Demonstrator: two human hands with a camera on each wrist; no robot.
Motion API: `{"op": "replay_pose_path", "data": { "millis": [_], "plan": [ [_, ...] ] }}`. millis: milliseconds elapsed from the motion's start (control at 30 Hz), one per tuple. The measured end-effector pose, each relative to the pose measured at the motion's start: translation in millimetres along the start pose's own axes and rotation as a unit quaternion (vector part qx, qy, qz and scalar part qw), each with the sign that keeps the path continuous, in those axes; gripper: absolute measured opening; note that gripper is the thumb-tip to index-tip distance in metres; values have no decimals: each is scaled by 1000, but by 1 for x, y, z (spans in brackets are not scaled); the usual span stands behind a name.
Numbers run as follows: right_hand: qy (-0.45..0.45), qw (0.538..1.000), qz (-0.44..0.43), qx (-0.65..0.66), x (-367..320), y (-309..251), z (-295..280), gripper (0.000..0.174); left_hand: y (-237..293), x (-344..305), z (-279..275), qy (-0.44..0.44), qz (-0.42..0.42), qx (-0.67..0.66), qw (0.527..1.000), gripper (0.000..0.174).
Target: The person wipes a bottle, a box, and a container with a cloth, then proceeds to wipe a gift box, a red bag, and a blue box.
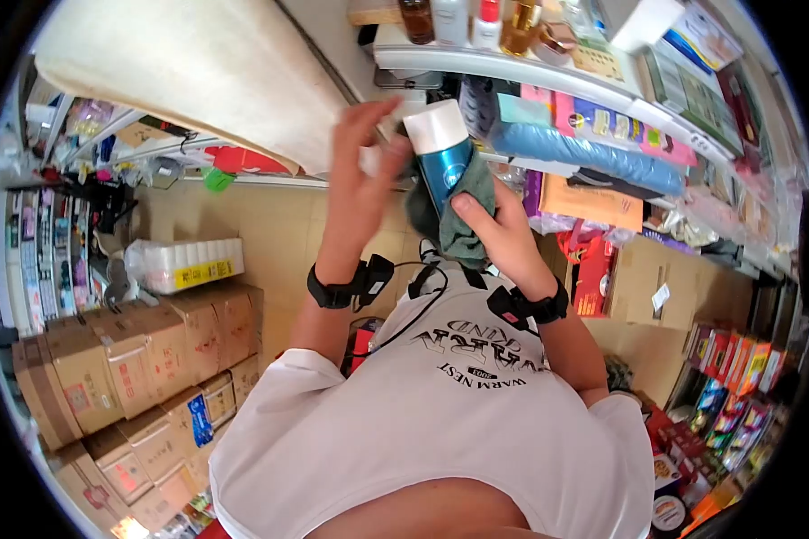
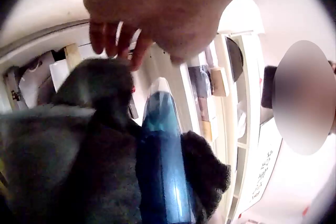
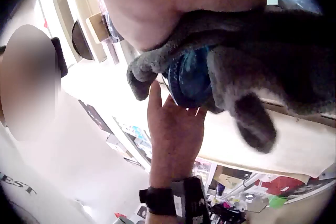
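Note:
In the head view my right hand [image 1: 503, 234] holds a blue bottle [image 1: 442, 166] with a white cap, through a dark grey-green cloth [image 1: 467, 220]. The thumb lies over the cloth on the bottle's side. Tilted, the bottle has its cap pointing up and away from me. To the left of the cap is my left hand [image 1: 364, 171], blurred, with its fingers spread and nothing in them. The left wrist view shows the bottle's shiny blue side [image 2: 163, 166] amid the cloth [image 2: 100, 145]. The bottle's base [image 3: 189, 82] pokes out of the cloth in the right wrist view.
Bottles and jars line a white shelf [image 1: 512, 63] ahead, with packaged goods below it. A large cream panel [image 1: 207, 81] stands ahead to the left. Stacked cardboard boxes [image 1: 144, 359] stand at the left; a red box [image 1: 593, 278] and cartons are at the right.

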State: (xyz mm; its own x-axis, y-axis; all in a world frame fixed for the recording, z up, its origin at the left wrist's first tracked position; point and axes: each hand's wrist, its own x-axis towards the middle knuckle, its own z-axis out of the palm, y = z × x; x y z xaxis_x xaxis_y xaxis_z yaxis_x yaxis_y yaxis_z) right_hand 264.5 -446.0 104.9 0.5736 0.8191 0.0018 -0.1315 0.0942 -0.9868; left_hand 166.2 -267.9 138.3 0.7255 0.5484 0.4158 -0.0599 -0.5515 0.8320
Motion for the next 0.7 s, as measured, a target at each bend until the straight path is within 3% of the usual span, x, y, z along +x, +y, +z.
{"op": "replay_pose_path", "data": {
  "millis": [33,67,133,167,333,400,467,533,600,633,700],
  "plan": [
    [-22,1000,15,-9,1,-5,1,43,3,-5,3,-61,-11,9,998,43],
    [-42,998,30,-18,1,-7,2,44,5,-8,6,-131,-109,-99,980,47],
    [-53,997,48,-7,5,-2,4,45,7,-7,9,-125,-191,-187,956,46],
    [-34,999,20,-14,7,1,6,45,6,-4,7,-125,-189,-188,956,46],
    [46,999,-14,-17,14,3,-4,36,12,42,-12,46,-109,-231,966,38],
    [64,997,-6,-51,13,11,-16,29,2,73,-26,80,1,-107,991,45],
    [83,996,-7,-32,8,10,-20,24,4,99,-24,148,115,-12,982,57],
    [104,994,17,9,3,14,-25,24,7,111,-16,145,123,15,982,60],
    [115,993,17,14,-2,17,-31,23,7,124,-5,207,114,176,956,62],
    [121,992,20,20,-5,17,-34,23,-4,131,-3,221,171,222,934,63],
    [134,990,23,45,-12,10,-38,23,-11,142,0,217,167,227,935,62]
  ]
}}
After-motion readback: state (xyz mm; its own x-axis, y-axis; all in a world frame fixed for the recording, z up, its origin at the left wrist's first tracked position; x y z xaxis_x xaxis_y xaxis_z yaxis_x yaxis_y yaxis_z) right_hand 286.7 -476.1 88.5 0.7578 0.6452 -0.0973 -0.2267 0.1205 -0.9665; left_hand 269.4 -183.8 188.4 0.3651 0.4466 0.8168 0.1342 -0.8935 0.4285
